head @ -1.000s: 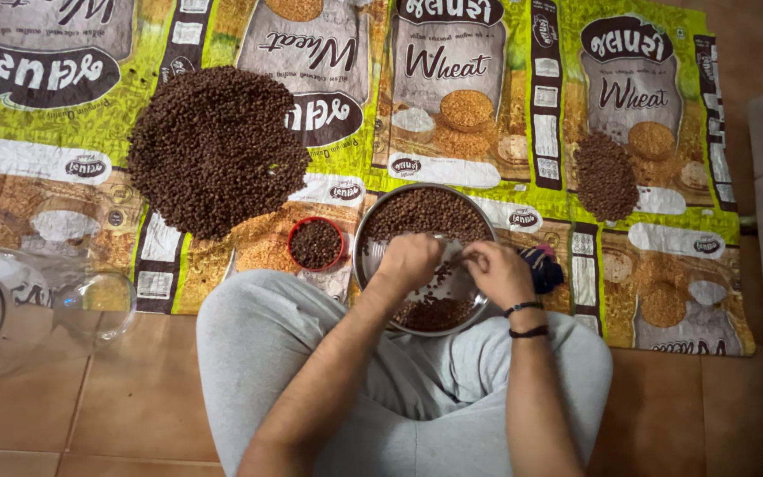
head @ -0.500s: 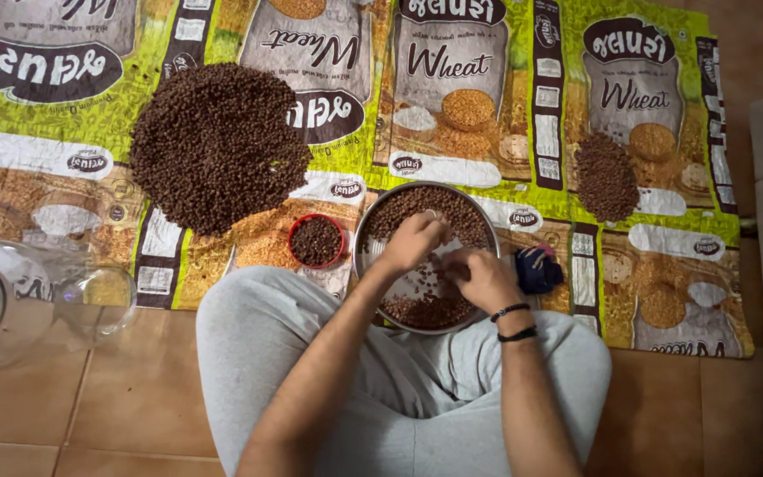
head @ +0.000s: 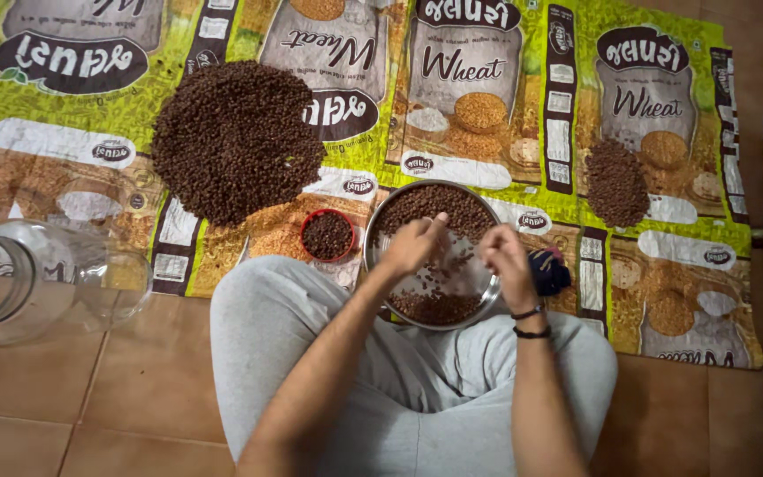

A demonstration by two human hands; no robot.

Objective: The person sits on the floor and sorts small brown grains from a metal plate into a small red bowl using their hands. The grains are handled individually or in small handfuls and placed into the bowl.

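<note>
From my remote seat I see the left hand (head: 412,246) curled loosely over the round steel plate (head: 490,284), fingertips down among the dark brown seeds (head: 430,208); whether it pinches any I cannot tell. The right hand (head: 505,256) hovers over the plate's right rim with fingers bunched together, and I cannot make out anything between them. The plate rests against my crossed legs: a thick bank of seeds on its far side, a smaller heap (head: 434,306) on the near side, and scattered grains on the bare metal between.

Just left of the plate stands a small red bowl (head: 327,235) filled with the same seeds. Beyond it a big loose pile (head: 236,137) lies on the mat of printed grain sacks (head: 64,106), and a smaller pile (head: 615,181) lies well off to the right.

A dark blue cloth (head: 549,269) is half hidden behind the right wrist. A clear jar (head: 37,278) lying on its side is cut off by the left edge.
</note>
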